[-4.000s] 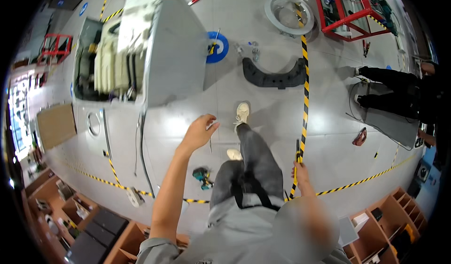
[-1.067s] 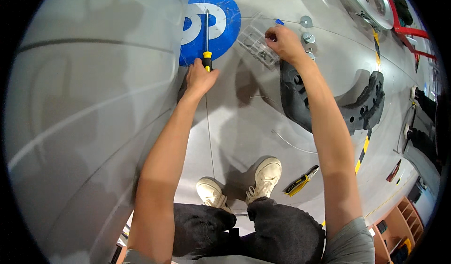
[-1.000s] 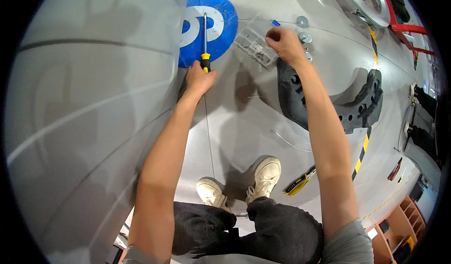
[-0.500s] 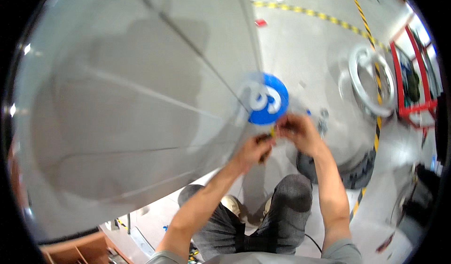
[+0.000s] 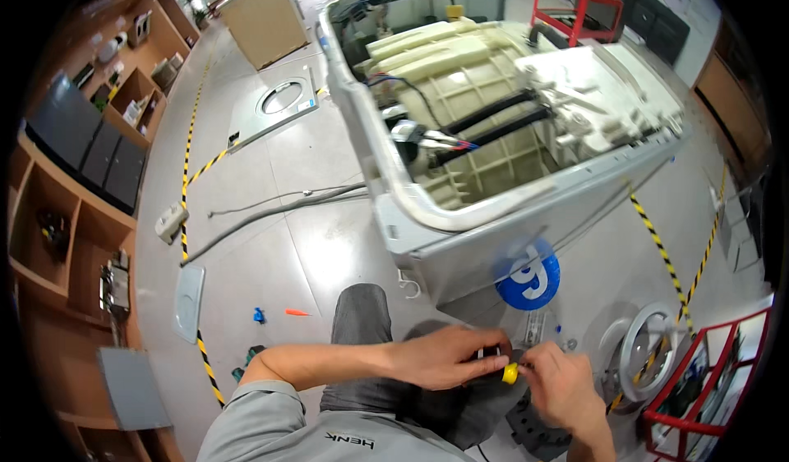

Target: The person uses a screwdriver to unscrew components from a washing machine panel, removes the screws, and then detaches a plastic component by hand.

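Note:
My left hand (image 5: 452,357) is closed round a black-and-yellow screwdriver handle (image 5: 509,372) above my legs. Beside it my right hand (image 5: 555,382) pinches at the yellow end, on something too small to make out. Directly ahead stands an opened appliance (image 5: 444,113) like a washing machine, with its cream plastic tub, black hoses and wiring exposed. A blue round floor marker (image 5: 526,288) lies at its base, with a clear compartment box (image 5: 534,328) nearby. The dark curved block (image 5: 534,433) is partly hidden under my arms.
Wooden shelving (image 5: 49,199) lines the left. A door panel (image 5: 255,117), grey hose (image 5: 246,219) and white adapter (image 5: 171,222) lie on the floor. A round door ring (image 5: 637,388) and red cart (image 5: 699,396) are at lower right; another red cart (image 5: 575,26) stands behind the appliance.
My left hand has lifted the screwdriver off the floor, and my right hand has come from the clear box to meet it. The view has swung up onto the appliance's open side.

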